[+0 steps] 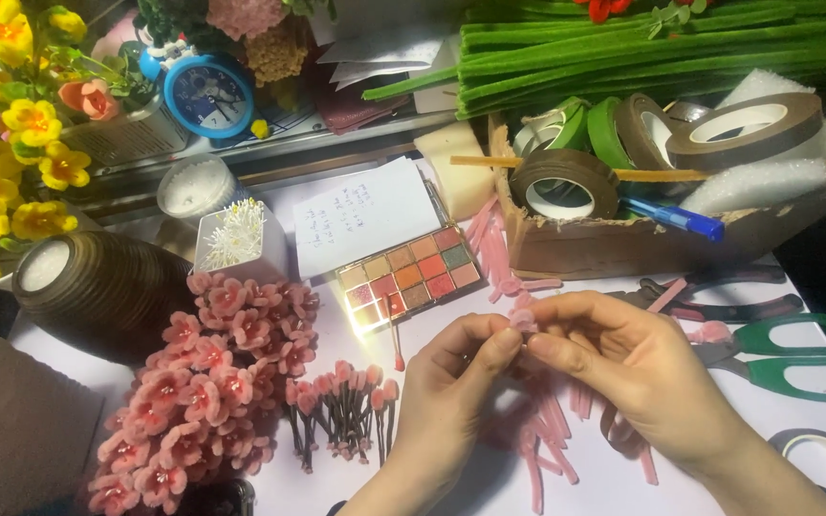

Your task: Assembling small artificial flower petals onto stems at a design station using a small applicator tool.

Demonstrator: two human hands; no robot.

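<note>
- While both hands meet just below the eyeshadow palette (409,274), the left hand (451,382) and right hand (614,358) pinch one small pink chenille piece (524,320) between fingertips.
- Right of the palette stands a brown cardboard box (614,244) of tape rolls.
- Above the palette lies a white handwritten note (365,215).
- Left of it, pink flowers (212,382) lie heaped.

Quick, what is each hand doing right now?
Left hand: closed, fingertips pinching a small pink fuzzy pipe-cleaner piece.
Right hand: closed, pinching the same pink piece from the other side.
</note>
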